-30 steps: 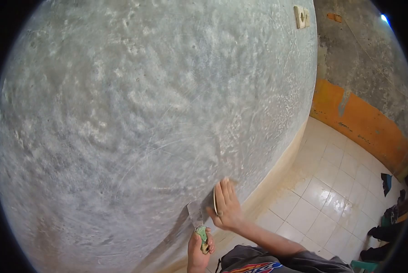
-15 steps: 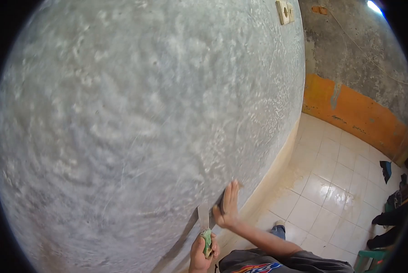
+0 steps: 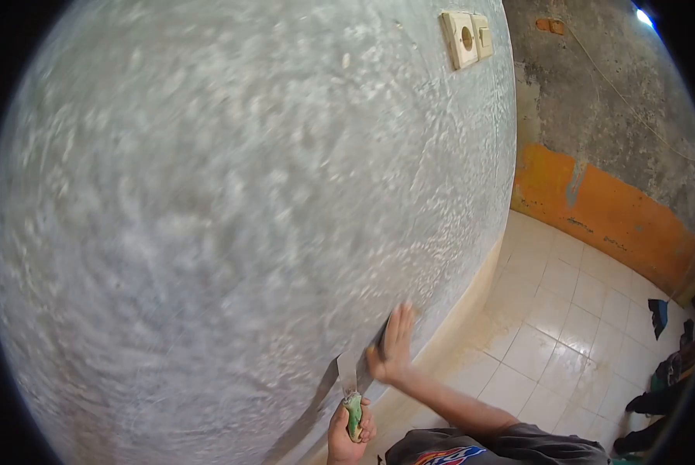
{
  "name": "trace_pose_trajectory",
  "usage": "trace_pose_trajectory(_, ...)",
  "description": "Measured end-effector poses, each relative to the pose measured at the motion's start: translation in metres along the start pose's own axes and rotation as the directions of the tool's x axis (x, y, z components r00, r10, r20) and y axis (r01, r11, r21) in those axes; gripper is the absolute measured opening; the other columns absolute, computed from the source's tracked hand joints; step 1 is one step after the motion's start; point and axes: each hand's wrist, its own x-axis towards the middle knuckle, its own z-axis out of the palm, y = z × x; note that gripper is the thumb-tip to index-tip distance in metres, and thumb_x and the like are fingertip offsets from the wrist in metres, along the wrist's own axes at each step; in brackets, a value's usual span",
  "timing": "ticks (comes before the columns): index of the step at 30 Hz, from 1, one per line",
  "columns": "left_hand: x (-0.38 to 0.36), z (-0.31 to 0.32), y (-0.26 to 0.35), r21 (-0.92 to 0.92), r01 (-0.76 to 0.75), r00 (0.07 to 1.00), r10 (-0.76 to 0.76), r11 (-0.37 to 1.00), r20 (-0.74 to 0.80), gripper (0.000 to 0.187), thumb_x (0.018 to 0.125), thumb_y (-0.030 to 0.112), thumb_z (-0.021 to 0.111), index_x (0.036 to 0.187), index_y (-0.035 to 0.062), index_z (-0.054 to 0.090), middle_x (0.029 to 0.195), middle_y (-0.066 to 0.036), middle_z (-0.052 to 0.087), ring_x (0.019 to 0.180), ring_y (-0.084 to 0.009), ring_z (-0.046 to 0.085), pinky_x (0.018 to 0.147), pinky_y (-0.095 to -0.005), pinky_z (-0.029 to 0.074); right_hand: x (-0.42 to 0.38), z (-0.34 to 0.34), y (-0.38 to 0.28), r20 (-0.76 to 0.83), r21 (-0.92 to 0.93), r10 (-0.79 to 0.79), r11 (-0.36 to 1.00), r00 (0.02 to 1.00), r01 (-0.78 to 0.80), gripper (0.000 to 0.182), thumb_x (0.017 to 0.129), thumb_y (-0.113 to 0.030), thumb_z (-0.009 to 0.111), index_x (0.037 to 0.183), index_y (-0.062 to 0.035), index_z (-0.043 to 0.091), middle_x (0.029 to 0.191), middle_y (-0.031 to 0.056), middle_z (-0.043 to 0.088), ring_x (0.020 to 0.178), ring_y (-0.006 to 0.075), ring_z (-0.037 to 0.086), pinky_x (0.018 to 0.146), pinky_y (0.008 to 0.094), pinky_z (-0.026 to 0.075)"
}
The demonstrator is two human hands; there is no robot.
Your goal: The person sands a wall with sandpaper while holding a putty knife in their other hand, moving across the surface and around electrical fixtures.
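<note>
My left hand (image 3: pixel 349 436) is closed round the green handle of a scraper (image 3: pixel 353 415), palm side towards me. The scraper's flat metal blade (image 3: pixel 347 370) points up and lies close to the grey wall (image 3: pixel 231 232); contact is hard to make out. To its right, my right hand (image 3: pixel 394 350) is laid flat on the wall, back of the hand showing, fingers stretched upward and thumb out to the left. Its fingertips are slightly blurred. A dark shadow runs along the wall beside the left hand.
A socket and switch plate (image 3: pixel 465 40) sits high on the wall. Pale floor tiles (image 3: pixel 533 349) lie to the right, below a grey and orange far wall (image 3: pixel 595 209). A dark blue object (image 3: pixel 658 318) is on the floor. Dark shapes, perhaps legs, stand at the right edge.
The view has shifted, so the socket plate now sits lower and further left. Both hands keep nearly the same places; the scraper is still in my left hand.
</note>
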Motion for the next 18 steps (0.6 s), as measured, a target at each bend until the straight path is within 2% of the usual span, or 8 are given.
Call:
trace_pose_trajectory(2, 0.011, 0.017, -0.006, 0.043, -0.033, 0.993, 0.028, 0.998, 0.119, 0.037, 0.093, 0.038, 0.049, 0.111, 0.0056, 0.052, 0.064, -0.002, 0.050, 0.042, -0.0091, 0.038, 0.040, -0.0217, 0.034, -0.011, -0.006, 0.019, 0.042, 0.000, -0.020, 1.000, 0.999, 0.020, 0.086, 0.079, -0.024, 0.057, 0.139, 0.0146, 0.009, 0.145, 0.0367, 0.004, 0.136, 0.0517, 0.003, 0.108, 0.0595, 0.003)
trace_pose_trajectory(3, 0.017, 0.023, -0.009, 0.046, -0.039, 0.993, 0.033, 0.998, 0.117, 0.037, 0.093, 0.038, 0.049, 0.111, 0.0056, 0.052, 0.064, -0.002, 0.050, 0.042, -0.0091, 0.038, 0.040, -0.0217, 0.034, -0.012, -0.007, 0.030, 0.089, 0.002, -0.034, 0.999, 0.995, 0.034, 0.088, 0.078, -0.024, 0.058, 0.140, 0.0143, 0.008, 0.146, 0.0362, 0.003, 0.136, 0.0519, 0.002, 0.108, 0.0601, 0.003)
trace_pose_trajectory(8, 0.033, 0.039, -0.025, 0.052, -0.053, 0.984, 0.043, 0.997, 0.171, 0.041, 0.093, 0.041, 0.046, 0.114, 0.0059, 0.052, 0.065, -0.002, 0.051, 0.041, -0.0090, 0.037, 0.041, -0.0225, 0.034, 0.153, -0.076, 0.056, -0.186, -0.021, -0.009, 1.000, 0.982, 0.005, 0.074, 0.084, -0.015, 0.046, 0.142, 0.0106, 0.008, 0.145, 0.0373, 0.000, 0.135, 0.0526, 0.000, 0.108, 0.0577, 0.002)
trace_pose_trajectory(10, 0.037, 0.042, -0.030, 0.054, -0.040, 0.987, 0.031, 0.998, 0.159, 0.042, 0.093, 0.042, 0.046, 0.114, 0.0059, 0.052, 0.064, -0.002, 0.050, 0.041, -0.0090, 0.037, 0.040, -0.0223, 0.033, 0.171, -0.089, 0.054, -0.189, -0.015, -0.039, 0.999, 0.981, 0.037, 0.071, 0.085, -0.015, 0.043, 0.142, 0.0093, 0.008, 0.145, 0.0381, 0.000, 0.135, 0.0528, 0.000, 0.108, 0.0571, 0.002)
trace_pose_trajectory(13, 0.047, 0.048, -0.027, 0.061, -0.006, 0.988, -0.003, 0.998, 0.156, 0.043, 0.093, 0.043, 0.046, 0.112, 0.0058, 0.052, 0.064, -0.001, 0.049, 0.041, -0.0091, 0.036, 0.040, -0.0220, 0.031, 0.140, -0.075, 0.056, -0.175, -0.013, -0.063, 0.998, 0.983, 0.061, 0.068, 0.087, -0.017, 0.037, 0.144, 0.0066, 0.008, 0.144, 0.0398, -0.001, 0.135, 0.0537, -0.001, 0.108, 0.0565, 0.001)
trace_pose_trajectory(15, 0.049, 0.049, -0.025, 0.058, 0.027, 0.987, -0.036, 0.998, 0.159, 0.043, 0.093, 0.044, 0.046, 0.111, 0.0057, 0.052, 0.064, -0.001, 0.048, 0.041, -0.0091, 0.036, 0.040, -0.0218, 0.031, 0.083, -0.052, 0.050, -0.059, 0.038, 0.087, 0.996, 0.994, -0.085, 0.069, 0.086, -0.016, 0.039, 0.143, 0.0073, 0.007, 0.144, 0.0397, -0.001, 0.135, 0.0541, -0.002, 0.108, 0.0568, 0.000)
trace_pose_trajectory(16, 0.053, 0.050, -0.021, 0.094, 0.000, 0.975, -0.020, 0.996, 0.219, 0.048, 0.092, 0.047, 0.045, 0.110, 0.0026, 0.050, 0.066, -0.001, 0.046, 0.044, -0.0096, 0.036, 0.042, -0.0234, 0.029, 0.069, -0.047, 0.050, -0.069, 0.029, 0.081, 0.996, 0.994, -0.080, 0.069, 0.086, -0.016, 0.039, 0.143, 0.0073, 0.007, 0.144, 0.0397, -0.001, 0.135, 0.0541, -0.002, 0.108, 0.0568, 0.000)
trace_pose_trajectory(18, 0.062, 0.054, -0.019, 0.128, -0.031, 0.957, -0.008, 0.991, 0.291, 0.052, 0.092, 0.049, 0.044, 0.109, -0.0004, 0.048, 0.068, -0.002, 0.043, 0.048, -0.0102, 0.036, 0.044, -0.0250, 0.027, 0.053, -0.040, 0.054, -0.038, 0.054, 0.054, 0.997, 0.998, -0.052, 0.074, 0.096, -0.049, 0.010, 0.144, 0.0074, 0.007, 0.148, 0.0306, -0.009, 0.139, 0.0435, -0.008, 0.109, 0.0526, -0.005)
